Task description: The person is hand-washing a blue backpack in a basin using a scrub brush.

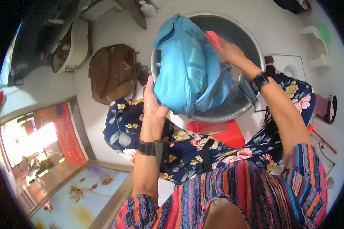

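A light blue backpack (pixel 179 72) leans into a large round metal basin (pixel 252 103), its straps hanging toward the inside on the right. With my left hand (pixel 153 101) I grip the backpack's lower left edge, fingers partly hidden behind the fabric. Over the basin, my right hand (pixel 233 53) is closed around a red scrub brush (pixel 214 39) beside the backpack's upper right side. That brush is slightly blurred and its bristles do not show.
On the floor to the left lies a brown backpack (pixel 112 70). A red plastic piece (pixel 221 131) sits under the basin's near rim, between my legs. A white corner shelf (pixel 319 47) is at the right wall. Past the lower left stands a doorway with a red curtain (pixel 68 133).
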